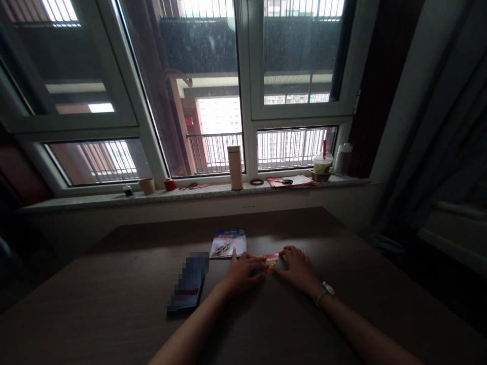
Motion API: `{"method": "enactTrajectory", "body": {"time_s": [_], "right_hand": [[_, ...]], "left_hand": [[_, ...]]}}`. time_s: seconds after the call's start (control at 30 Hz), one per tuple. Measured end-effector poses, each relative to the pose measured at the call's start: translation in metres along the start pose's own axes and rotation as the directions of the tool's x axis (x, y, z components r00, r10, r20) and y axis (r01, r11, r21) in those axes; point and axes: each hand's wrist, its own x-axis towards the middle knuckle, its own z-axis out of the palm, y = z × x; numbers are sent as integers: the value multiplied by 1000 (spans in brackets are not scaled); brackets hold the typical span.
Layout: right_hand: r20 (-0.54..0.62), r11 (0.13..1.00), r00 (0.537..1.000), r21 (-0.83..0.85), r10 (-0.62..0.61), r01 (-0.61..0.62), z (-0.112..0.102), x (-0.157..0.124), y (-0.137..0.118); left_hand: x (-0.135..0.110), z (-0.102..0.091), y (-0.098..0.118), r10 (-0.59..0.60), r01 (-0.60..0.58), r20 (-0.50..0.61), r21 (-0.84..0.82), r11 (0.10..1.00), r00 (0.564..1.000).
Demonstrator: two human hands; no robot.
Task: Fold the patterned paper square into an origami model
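Note:
A small red and white printed paper [271,260] lies low over the table between my hands. My left hand [243,272] covers its left edge with bent fingertips, the thumb pointing away from me. At the right edge, my right hand [299,268] has its thumb and forefinger closed on the paper. Part of the paper is hidden under the fingers. Just beyond my left hand, a booklet [227,242] with a blue and white picture cover lies flat. A dark phone-like object [190,284], partly blurred into blocks, rests to the left of my left forearm.
The brown table [125,284] ends before a windowsill [182,191]. Along the sill stand a beige bottle [235,168], a paper cup [146,186], a small red object [170,184], scissors [286,181] on red papers, and a drink cup [322,163] with a red straw.

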Motion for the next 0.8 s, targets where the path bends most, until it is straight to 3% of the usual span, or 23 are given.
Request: {"method": "enactTrajectory", "body": {"time_s": [0.33, 0.8], "right_hand": [[-65, 994, 997, -105, -32, 25, -4, -1, -11], [-70, 993, 998, -113, 5, -13, -8, 10, -10]], "left_hand": [[0, -3, 3, -9, 9, 3, -17, 1000, 1000], [2, 0, -1, -7, 7, 0, -17, 1000, 1000]]}}
